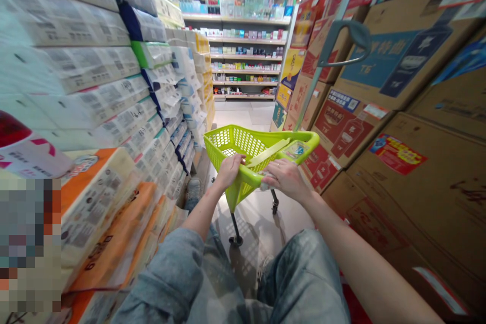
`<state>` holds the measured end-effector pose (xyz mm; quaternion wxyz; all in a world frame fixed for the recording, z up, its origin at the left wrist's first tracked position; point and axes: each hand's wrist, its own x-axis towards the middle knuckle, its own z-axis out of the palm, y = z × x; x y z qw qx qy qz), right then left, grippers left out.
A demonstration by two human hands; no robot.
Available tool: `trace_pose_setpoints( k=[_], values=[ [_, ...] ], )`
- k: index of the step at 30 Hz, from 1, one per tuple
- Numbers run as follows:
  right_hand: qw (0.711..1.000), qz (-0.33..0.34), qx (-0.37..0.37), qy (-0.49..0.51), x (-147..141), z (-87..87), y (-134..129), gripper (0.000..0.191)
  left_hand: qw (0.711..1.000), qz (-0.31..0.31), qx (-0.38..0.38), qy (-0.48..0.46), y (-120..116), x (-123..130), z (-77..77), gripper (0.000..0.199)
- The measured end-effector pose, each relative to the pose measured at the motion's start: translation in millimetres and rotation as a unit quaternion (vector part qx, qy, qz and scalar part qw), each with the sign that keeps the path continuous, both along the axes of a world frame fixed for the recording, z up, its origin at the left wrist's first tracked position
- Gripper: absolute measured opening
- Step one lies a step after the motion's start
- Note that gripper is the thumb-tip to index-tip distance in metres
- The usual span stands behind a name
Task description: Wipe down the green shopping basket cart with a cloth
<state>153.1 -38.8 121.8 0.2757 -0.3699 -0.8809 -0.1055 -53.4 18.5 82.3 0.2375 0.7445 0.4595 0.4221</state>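
A lime-green plastic shopping cart (pixel 248 178) with a latticed basket and black caster wheels stands in front of my knees, turned slightly to the right in the aisle. My left hand (pixel 231 168) grips the near left corner of its rim, fingertips over the inner edge. On the handle bar lies my right hand (pixel 285 178), its fingers curled round it. A yellow-green flap (pixel 269 153) slants across the basket behind the handle. Beside the right hand, a small label panel (pixel 296 149) is set into the cart.
Stacked tissue packs (pixel 117 106) wall the left side; orange-and-cream packs (pixel 110 233) lie nearer. Cardboard cartons (pixel 395 162) rise on the right, with a grey pole and hooked handle (pixel 343 43) before them. Product shelves (pixel 246 55) close off the far end of the tiled floor (pixel 243 112).
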Motion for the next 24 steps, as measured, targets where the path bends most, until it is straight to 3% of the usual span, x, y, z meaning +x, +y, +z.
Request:
trace_pose_setpoints(
  k=[3,6,10,13,18,24],
  values=[
    [0.999,-0.024,0.013,0.034,-3.7,-4.5,-2.5,0.043,0.998,0.027,0.030,0.046,3.7,2.0,-7.3,0.041],
    [0.990,-0.069,0.070,0.102,-14.0,-20.4,-12.4,0.036,0.996,0.050,0.041,0.055,-2.5,8.4,-8.7,0.041],
    [0.953,-0.155,0.183,0.184,-37.0,-53.6,-29.5,0.029,0.994,0.064,0.054,0.073,-13.2,15.8,-8.3,0.042],
    [0.933,-0.196,0.233,0.191,-47.3,-67.3,-35.4,0.030,0.992,0.069,0.059,0.091,-18.0,19.1,-8.6,0.041],
    [0.942,-0.202,0.237,0.124,-42.9,-53.2,-32.0,0.024,0.990,0.070,0.067,0.103,-19.7,21.1,-9.5,0.041],
    [0.950,-0.273,0.149,0.024,-48.1,-22.4,-30.0,0.026,0.989,0.071,0.069,0.107,-17.3,21.0,-12.7,0.040]
  ],
)
